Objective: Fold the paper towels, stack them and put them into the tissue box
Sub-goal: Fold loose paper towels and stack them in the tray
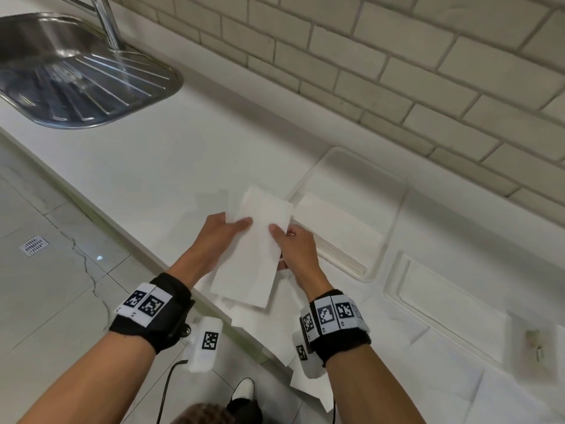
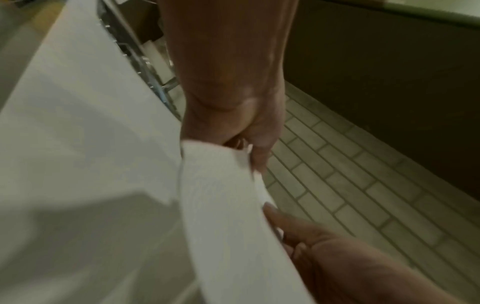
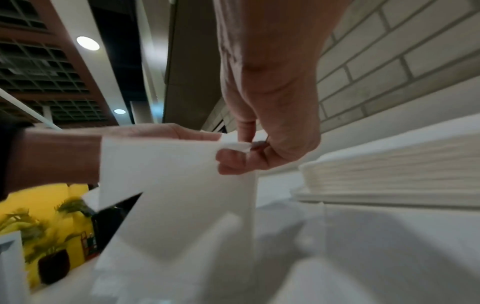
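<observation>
Left hand (image 1: 220, 232) and right hand (image 1: 296, 244) each pinch opposite long edges of folded paper towel (image 1: 260, 243), held above counter (image 1: 183, 154), beside open tissue box (image 1: 394, 209) holding stacked towels (image 1: 342, 228)

place: kitchen | sink (image 1: 61, 71): stainless steel with ribbed drainboard, set into counter | tap (image 1: 107, 22): chrome, over the sink | counter (image 1: 183, 154): white | wall (image 1: 397, 56): pale brick-pattern tiles behind the counter | floor (image 1: 46, 286): large grey tiles with a drain grate (image 1: 34, 245)
</observation>
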`<state>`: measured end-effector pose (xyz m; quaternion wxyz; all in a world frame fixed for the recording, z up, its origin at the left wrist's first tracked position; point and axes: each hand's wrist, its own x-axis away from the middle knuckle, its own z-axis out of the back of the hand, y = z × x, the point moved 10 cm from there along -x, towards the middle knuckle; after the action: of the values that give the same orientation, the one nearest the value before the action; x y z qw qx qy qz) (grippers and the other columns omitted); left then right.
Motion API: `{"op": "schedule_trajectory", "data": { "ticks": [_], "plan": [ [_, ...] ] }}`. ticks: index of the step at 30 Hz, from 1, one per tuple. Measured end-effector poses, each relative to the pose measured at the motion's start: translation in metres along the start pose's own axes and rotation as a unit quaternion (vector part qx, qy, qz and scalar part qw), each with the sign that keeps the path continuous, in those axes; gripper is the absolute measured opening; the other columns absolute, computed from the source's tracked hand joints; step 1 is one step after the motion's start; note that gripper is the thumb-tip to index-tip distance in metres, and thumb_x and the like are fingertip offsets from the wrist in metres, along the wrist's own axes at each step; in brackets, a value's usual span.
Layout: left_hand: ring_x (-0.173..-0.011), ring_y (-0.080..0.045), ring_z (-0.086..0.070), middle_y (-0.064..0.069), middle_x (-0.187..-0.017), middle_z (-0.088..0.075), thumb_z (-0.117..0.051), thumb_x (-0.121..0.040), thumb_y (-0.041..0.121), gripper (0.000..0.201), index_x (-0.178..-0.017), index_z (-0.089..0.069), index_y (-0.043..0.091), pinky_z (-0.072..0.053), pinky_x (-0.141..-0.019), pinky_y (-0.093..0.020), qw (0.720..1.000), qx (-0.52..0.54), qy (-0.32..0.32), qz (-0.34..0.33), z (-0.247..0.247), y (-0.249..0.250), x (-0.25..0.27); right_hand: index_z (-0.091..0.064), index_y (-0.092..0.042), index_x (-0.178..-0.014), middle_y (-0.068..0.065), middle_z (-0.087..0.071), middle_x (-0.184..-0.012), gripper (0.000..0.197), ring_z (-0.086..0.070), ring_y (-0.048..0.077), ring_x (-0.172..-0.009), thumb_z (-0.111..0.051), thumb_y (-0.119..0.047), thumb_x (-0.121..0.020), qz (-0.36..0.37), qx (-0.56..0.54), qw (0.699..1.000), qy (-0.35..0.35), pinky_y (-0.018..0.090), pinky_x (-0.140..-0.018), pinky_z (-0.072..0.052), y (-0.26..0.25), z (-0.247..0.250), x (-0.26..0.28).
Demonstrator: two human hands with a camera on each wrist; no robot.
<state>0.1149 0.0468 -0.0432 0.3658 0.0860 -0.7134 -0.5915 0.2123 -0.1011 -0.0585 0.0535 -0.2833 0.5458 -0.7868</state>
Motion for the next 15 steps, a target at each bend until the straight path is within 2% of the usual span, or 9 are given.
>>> {"op": "schedule_trajectory", "data": {
  "ticks": [1, 2, 4, 5, 7, 10, 12, 13, 15],
  "plan": [
    [-0.085, -0.029, -0.071, -0.011, -0.097, -0.074, -0.064, -0.091, 0.022, 0.019, -0.102, -0.068, 0.007, -0.055, -0.070, -0.033, 0.999, -0.041, 0.027, -0.016, 0.007, 0.002, -0.001, -0.062, -0.015, -0.092, 0.014, -0.072, -0.097, 0.028, -0.072, 0.028, -0.075, -0.060, -0.043, -0.090, -0.011, 0.057, 0.998, 0.038, 0.040, -0.061, -0.060, 0.011, 0.009, -0.003],
    [-0.081, -0.028, -0.068, -0.009, -0.091, -0.072, -0.062, -0.092, 0.020, 0.013, -0.097, -0.068, 0.009, -0.053, -0.067, -0.032, 0.997, -0.058, 0.041, -0.024, 0.012, 0.003, -0.003, -0.062, -0.016, -0.099, 0.012, -0.071, -0.102, 0.035, -0.071, 0.028, -0.082, -0.056, -0.049, -0.090, -0.016, 0.144, 0.987, 0.067, 0.042, -0.070, -0.060, 0.019, 0.017, -0.005],
    [-0.077, -0.027, -0.065, -0.007, -0.087, -0.069, -0.058, -0.094, 0.020, 0.011, -0.091, -0.066, 0.014, -0.051, -0.067, -0.033, 0.996, -0.063, 0.053, -0.030, 0.019, 0.005, -0.003, -0.053, -0.011, -0.123, 0.010, -0.061, -0.125, 0.051, -0.062, 0.031, -0.111, -0.058, -0.049, -0.089, -0.026, 0.304, 0.951, 0.060, 0.039, -0.090, -0.051, 0.038, 0.018, -0.004],
    [-0.077, -0.027, -0.064, -0.008, -0.088, -0.068, -0.056, -0.095, 0.021, 0.012, -0.091, -0.066, 0.015, -0.050, -0.067, -0.034, 0.996, -0.067, 0.056, -0.030, 0.022, 0.006, -0.004, -0.046, -0.008, -0.131, 0.010, -0.053, -0.133, 0.061, -0.056, 0.032, -0.119, -0.061, -0.047, -0.087, -0.024, 0.351, 0.935, 0.047, 0.039, -0.093, -0.047, 0.045, 0.013, -0.004],
    [-0.077, -0.027, -0.063, -0.009, -0.089, -0.067, -0.053, -0.096, 0.021, 0.013, -0.093, -0.065, 0.014, -0.049, -0.068, -0.035, 0.995, -0.072, 0.057, -0.027, 0.026, 0.005, -0.004, -0.042, -0.005, -0.133, 0.010, -0.045, -0.136, 0.065, -0.050, 0.030, -0.123, -0.064, -0.043, -0.086, -0.012, 0.391, 0.920, 0.039, 0.040, -0.090, -0.047, 0.049, 0.005, -0.004],
    [-0.080, -0.026, -0.062, -0.008, -0.091, -0.066, -0.050, -0.098, 0.020, 0.017, -0.103, -0.063, 0.011, -0.049, -0.068, -0.035, 0.996, -0.066, 0.059, -0.024, 0.026, 0.004, -0.002, -0.058, -0.008, -0.117, 0.009, -0.045, -0.128, 0.039, -0.047, 0.028, -0.119, -0.062, -0.032, -0.087, -0.010, 0.374, 0.927, 0.024, 0.038, -0.087, -0.046, 0.051, -0.006, -0.012],
    [-0.081, -0.025, -0.062, -0.005, -0.090, -0.065, -0.048, -0.099, 0.020, 0.019, -0.108, -0.061, 0.010, -0.049, -0.068, -0.033, 0.996, -0.061, 0.062, -0.025, 0.027, 0.003, -0.001, -0.063, -0.018, -0.093, 0.008, -0.052, -0.109, 0.010, -0.053, 0.026, -0.104, -0.059, -0.023, -0.085, -0.001, 0.335, 0.942, 0.017, 0.033, -0.079, -0.044, 0.049, -0.006, -0.015],
    [-0.081, -0.024, -0.061, -0.003, -0.089, -0.065, -0.047, -0.099, 0.019, 0.019, -0.109, -0.061, 0.011, -0.048, -0.067, -0.032, 0.996, -0.059, 0.067, -0.028, 0.028, 0.004, 0.000, -0.058, -0.022, -0.082, 0.004, -0.055, -0.096, 0.002, -0.055, 0.025, -0.094, -0.058, -0.020, -0.083, 0.007, 0.291, 0.956, 0.027, 0.031, -0.074, -0.043, 0.046, -0.001, -0.015],
    [-0.079, -0.021, -0.060, -0.001, -0.088, -0.064, -0.045, -0.099, 0.017, 0.020, -0.111, -0.060, 0.011, -0.047, -0.064, -0.030, 0.994, -0.057, 0.086, -0.037, 0.033, 0.007, 0.000, -0.052, -0.020, -0.084, -0.005, -0.057, -0.082, 0.010, -0.058, 0.022, -0.084, -0.060, -0.015, -0.081, 0.016, 0.166, 0.984, 0.070, 0.032, -0.072, -0.046, 0.038, 0.018, -0.011]
  ]
}}
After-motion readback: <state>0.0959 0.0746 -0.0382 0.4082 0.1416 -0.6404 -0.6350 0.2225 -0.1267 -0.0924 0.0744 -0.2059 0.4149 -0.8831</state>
